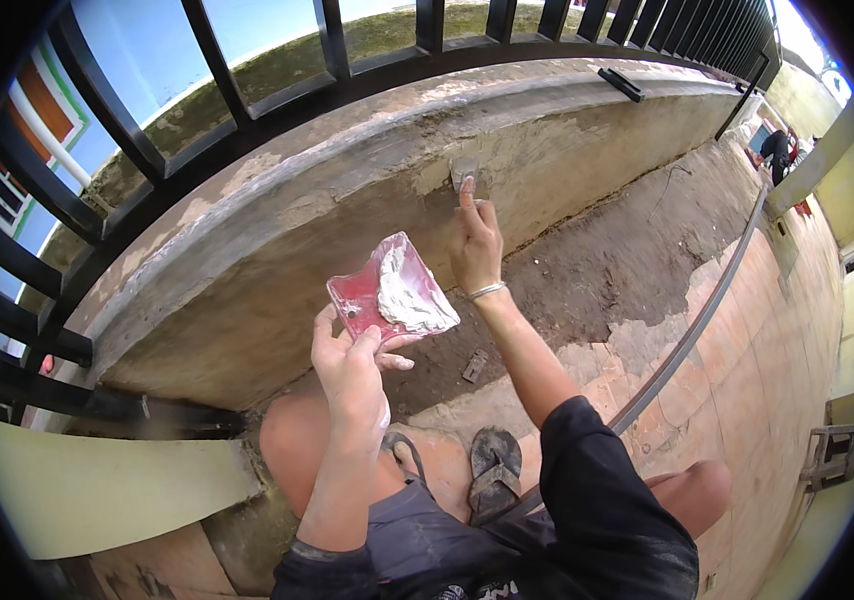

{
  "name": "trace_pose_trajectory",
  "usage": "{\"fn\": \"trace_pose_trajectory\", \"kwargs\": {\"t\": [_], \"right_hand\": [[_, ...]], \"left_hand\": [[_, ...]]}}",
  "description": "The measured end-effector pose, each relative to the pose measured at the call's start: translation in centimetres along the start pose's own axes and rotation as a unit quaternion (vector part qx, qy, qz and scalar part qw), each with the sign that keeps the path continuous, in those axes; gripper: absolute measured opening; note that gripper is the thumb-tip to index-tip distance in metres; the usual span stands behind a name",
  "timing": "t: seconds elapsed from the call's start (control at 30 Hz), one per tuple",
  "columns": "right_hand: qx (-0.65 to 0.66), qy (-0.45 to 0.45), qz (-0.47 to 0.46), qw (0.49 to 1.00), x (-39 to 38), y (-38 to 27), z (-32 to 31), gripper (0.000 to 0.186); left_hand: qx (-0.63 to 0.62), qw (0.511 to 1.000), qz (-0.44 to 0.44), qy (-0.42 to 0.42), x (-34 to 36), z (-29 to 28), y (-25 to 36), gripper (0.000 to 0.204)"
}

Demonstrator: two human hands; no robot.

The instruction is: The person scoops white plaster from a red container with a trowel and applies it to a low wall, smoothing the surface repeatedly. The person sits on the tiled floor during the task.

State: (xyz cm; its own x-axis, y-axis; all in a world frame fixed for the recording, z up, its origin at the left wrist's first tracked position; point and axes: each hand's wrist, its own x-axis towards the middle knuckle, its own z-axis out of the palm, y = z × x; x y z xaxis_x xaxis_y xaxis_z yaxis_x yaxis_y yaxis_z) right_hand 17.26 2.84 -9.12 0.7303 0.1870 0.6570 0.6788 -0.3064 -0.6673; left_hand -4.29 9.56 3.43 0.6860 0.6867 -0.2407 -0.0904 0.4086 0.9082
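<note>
My left hand holds up a red plastic scrap, curved and smeared white, with its thumb on the near edge. A thick lump of white putty lies on the right part of that scrap. To the right and farther off, my right hand reaches to the low wall, index finger stretched along a small putty knife. Its greyish blade rests against the wall's upper face; its handle is hidden in my fingers. Pale, rough patches surround the blade.
A black metal fence runs above the wall's ledge, where a short black bar lies. Below is a dirt strip beside tiled floor. A sandal lies by my legs; a person is far right.
</note>
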Motion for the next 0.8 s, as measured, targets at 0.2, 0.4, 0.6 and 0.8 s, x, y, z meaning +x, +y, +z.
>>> {"fn": "trace_pose_trajectory", "kwargs": {"t": [0.2,0.4,0.6,0.8], "right_hand": [[-0.001,-0.006,0.029,1.0,-1.8,0.0,-1.1,0.064],[0.019,0.019,-0.009,1.0,-0.3,-0.5,-1.5,0.058],[0.009,-0.011,0.028,0.999,-0.7,-0.7,-1.8,0.057],[0.064,0.004,-0.018,0.998,-0.9,0.9,-1.5,0.058]], "left_hand": [[-0.002,1.0,0.02,0.011,-0.5,-0.1,0.4,0.046],[-0.001,1.0,0.017,-0.003,-0.2,-0.1,0.4,0.048],[-0.005,1.0,0.011,-0.002,0.0,0.0,0.4,0.051],[-0.002,1.0,0.02,-0.004,-0.2,0.2,0.4,0.05]]}}
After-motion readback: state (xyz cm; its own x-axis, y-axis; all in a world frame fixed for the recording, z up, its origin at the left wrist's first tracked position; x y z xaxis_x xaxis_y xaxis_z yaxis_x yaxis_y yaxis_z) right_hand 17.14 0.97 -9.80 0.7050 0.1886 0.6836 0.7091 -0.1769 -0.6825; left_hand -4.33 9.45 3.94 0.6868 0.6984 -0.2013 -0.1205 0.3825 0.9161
